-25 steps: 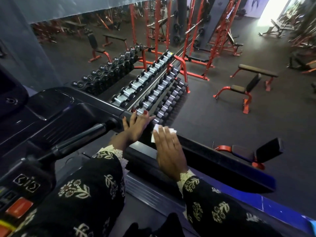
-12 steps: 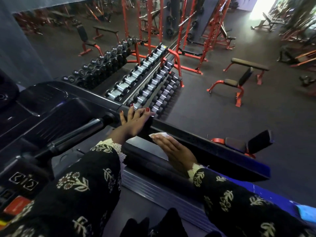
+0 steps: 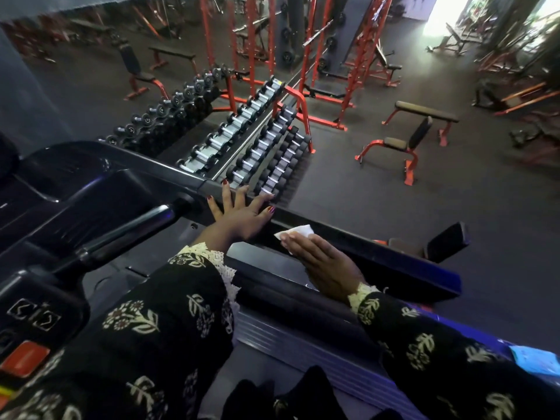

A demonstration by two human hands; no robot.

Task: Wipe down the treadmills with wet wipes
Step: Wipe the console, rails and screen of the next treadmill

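Mid-frame, the right hand (image 3: 325, 263) presses a white wipe (image 3: 298, 231) onto the treadmill rail (image 3: 381, 253) with straight fingers. The left hand (image 3: 242, 213) rests just beside it, fingers spread. Above, a rack (image 3: 300, 101) holds dumbbells (image 3: 230, 131).

A gym: beyond the treadmill (image 3: 363, 256) stand a dumbbell rack (image 3: 242, 147), red squat racks (image 3: 257, 40) behind it, and weight benches (image 3: 406, 144) to its right on dark rubber flooring (image 3: 454, 192).

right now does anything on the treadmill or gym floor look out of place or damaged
Nothing stands out. The right hand presses the white wet wipe flat on the black treadmill side rail, the left hand rests spread further up it, and the black dumbbells sit racked in rows.
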